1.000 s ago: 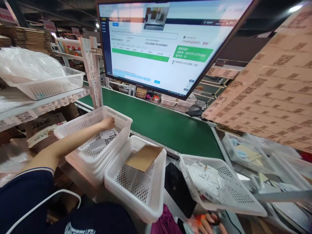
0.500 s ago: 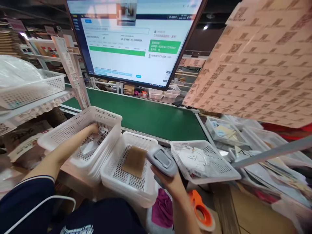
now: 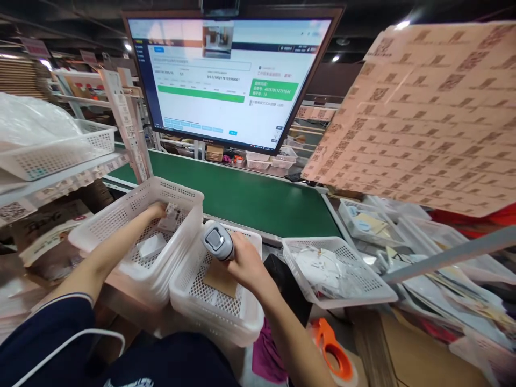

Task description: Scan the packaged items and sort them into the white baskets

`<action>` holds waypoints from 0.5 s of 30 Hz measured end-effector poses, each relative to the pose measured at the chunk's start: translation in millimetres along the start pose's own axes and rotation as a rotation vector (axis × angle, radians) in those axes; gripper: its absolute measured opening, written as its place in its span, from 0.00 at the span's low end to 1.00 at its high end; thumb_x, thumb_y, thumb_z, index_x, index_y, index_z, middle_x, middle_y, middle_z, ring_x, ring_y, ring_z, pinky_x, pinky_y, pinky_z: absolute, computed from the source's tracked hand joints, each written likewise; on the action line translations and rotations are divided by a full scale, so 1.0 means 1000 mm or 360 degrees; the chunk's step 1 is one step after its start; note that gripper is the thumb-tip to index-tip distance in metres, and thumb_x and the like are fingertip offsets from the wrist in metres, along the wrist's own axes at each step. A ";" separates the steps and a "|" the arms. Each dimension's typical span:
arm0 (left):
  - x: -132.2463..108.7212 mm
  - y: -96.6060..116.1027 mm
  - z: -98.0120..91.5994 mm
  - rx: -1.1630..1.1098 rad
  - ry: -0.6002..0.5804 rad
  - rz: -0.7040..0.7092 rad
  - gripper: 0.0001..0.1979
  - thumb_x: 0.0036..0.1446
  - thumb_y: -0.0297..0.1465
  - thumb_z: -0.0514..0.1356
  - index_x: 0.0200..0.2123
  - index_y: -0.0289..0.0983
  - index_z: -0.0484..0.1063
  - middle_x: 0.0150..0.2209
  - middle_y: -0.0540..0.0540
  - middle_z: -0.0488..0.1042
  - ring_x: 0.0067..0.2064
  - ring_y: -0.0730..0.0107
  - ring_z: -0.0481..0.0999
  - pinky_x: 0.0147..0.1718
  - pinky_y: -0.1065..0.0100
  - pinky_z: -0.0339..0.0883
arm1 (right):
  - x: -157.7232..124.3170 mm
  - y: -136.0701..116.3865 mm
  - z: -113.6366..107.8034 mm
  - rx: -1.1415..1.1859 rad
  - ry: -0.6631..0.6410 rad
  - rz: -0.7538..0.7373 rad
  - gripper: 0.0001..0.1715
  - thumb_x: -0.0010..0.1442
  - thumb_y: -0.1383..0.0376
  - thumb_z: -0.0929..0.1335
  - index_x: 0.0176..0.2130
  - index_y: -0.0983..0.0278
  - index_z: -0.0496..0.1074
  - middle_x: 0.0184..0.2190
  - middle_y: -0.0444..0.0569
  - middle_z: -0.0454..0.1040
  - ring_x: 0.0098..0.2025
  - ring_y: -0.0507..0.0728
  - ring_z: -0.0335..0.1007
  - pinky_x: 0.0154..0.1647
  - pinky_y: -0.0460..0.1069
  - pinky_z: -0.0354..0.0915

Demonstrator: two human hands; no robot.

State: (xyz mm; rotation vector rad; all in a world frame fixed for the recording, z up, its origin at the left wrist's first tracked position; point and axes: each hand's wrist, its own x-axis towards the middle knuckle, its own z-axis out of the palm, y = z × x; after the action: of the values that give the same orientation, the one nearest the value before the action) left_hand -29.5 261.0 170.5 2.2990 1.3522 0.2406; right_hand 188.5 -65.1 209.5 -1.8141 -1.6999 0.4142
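Observation:
My right hand point(image 3: 246, 260) is wrapped round a grey and white handheld barcode scanner point(image 3: 217, 241), held above the middle white basket point(image 3: 252, 317). A flat piece of brown cardboard point(image 3: 220, 280) lies in that basket, partly hidden by the scanner and hand. Inside the left white basket point(image 3: 191, 196), my left hand point(image 3: 158, 210) has its fingers closed at the edge of a small clear plastic packet point(image 3: 171, 217) with a printed label. A small white box point(image 3: 151, 245) rests below the packet on the mesh floor.
Beyond the baskets runs a green conveyor belt point(image 3: 242, 191), with a monitor point(image 3: 209, 115) above it. A right-hand basket point(image 3: 363, 271) holds white plastic-wrapped items. An orange tape dispenser point(image 3: 332, 349) and purple cloth point(image 3: 268, 355) sit low in front. A metal bar point(image 3: 447, 255) crosses at right.
My right hand has swung left with the scanner, from the gap between two baskets to over the middle basket. The packet at my left hand is tilted up and shows more of its label.

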 end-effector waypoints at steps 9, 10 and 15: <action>-0.018 0.080 0.006 -0.0433 -0.0043 0.0482 0.07 0.54 0.33 0.64 0.28 0.37 0.71 0.30 0.48 0.76 0.35 0.64 0.75 0.34 0.67 0.64 | 0.018 -0.001 -0.007 -0.0267 0.0143 0.0128 0.16 0.60 0.66 0.69 0.49 0.63 0.70 0.49 0.55 0.71 0.46 0.63 0.69 0.39 0.52 0.59; -0.022 0.087 0.014 -0.0535 -0.0101 0.0488 0.07 0.54 0.33 0.64 0.29 0.36 0.72 0.31 0.47 0.77 0.35 0.63 0.77 0.35 0.68 0.65 | 0.016 0.003 -0.007 -0.0258 0.0160 0.0130 0.16 0.60 0.66 0.69 0.49 0.63 0.70 0.48 0.54 0.71 0.46 0.63 0.69 0.40 0.52 0.60; -0.031 0.090 0.025 -0.0377 -0.0254 0.0359 0.20 0.57 0.40 0.68 0.48 0.33 0.76 0.41 0.40 0.83 0.43 0.54 0.82 0.40 0.64 0.72 | -0.017 0.040 -0.001 -0.0168 0.0112 0.0171 0.17 0.59 0.67 0.68 0.49 0.62 0.71 0.49 0.54 0.74 0.49 0.65 0.72 0.44 0.53 0.62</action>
State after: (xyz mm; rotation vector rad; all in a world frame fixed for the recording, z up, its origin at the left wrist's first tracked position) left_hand 34.4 190.1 193.3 2.2156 0.9338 0.2675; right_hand 218.3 -81.3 182.8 -1.9793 -1.6084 0.3064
